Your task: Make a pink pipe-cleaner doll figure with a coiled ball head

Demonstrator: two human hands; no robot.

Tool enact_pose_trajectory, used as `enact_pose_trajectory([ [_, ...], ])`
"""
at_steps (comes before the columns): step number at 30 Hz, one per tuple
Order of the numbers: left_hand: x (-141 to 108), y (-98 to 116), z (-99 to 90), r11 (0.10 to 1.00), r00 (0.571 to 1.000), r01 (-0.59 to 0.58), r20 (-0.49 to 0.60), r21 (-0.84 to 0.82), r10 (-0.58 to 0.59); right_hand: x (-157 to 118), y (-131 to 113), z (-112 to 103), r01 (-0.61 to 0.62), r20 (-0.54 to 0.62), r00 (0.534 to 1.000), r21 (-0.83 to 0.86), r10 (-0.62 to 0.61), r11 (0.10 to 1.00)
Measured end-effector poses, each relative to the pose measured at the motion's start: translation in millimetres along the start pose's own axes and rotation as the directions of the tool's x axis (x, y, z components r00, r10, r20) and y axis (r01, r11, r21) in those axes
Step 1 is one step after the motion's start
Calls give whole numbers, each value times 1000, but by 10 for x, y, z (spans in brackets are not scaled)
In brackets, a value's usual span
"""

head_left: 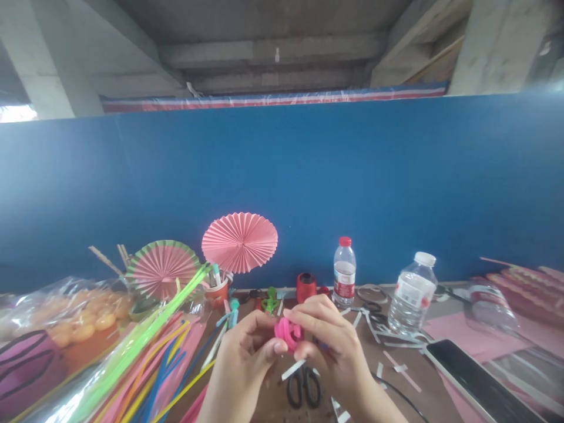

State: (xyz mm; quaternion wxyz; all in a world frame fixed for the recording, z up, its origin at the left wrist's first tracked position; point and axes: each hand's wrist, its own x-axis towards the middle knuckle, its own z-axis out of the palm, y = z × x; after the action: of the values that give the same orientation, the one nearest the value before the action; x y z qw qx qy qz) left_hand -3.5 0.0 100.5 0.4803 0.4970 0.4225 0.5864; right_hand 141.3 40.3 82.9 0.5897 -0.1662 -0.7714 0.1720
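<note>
A small coil of bright pink fuzzy stem [288, 333] is held between my two hands, above the brown table [273, 405]. My left hand [247, 358] pinches its left side with thumb and fingers. My right hand [332, 341] grips it from the right, fingers curled over the top and the thumb below. Parts of the coil are hidden by the fingertips. Below the hands lie black-handled scissors [304, 388], beside a white paper strip [293, 369].
Colored fuzzy stems [145, 346] spread at left near pleated paper fans [240, 242]. Behind my hands stand a red-capped bottle [344, 273] and a red roll [306, 288]. At right are a white-capped bottle [412, 296], a phone [480, 382], pink paper [467, 332] and paper strips.
</note>
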Motion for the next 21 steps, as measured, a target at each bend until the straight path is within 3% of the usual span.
enact_pose_trajectory([
  [6,13,17,6,997,996,71,65,-39,-68,-33,53,8,-7,21,1000,19,7,1000],
  [12,-2,56,16,988,990,141,15,-66,-140,-23,65,6,-31,50,998,1,31,1000],
  [17,-20,21,41,998,998,59,-21,-19,-60,-48,50,21,-62,65,996,-86,67,994],
  [21,-27,-5,4,991,998,-45,-37,124,50,-76,40,44,-109,83,989,-158,124,981],
])
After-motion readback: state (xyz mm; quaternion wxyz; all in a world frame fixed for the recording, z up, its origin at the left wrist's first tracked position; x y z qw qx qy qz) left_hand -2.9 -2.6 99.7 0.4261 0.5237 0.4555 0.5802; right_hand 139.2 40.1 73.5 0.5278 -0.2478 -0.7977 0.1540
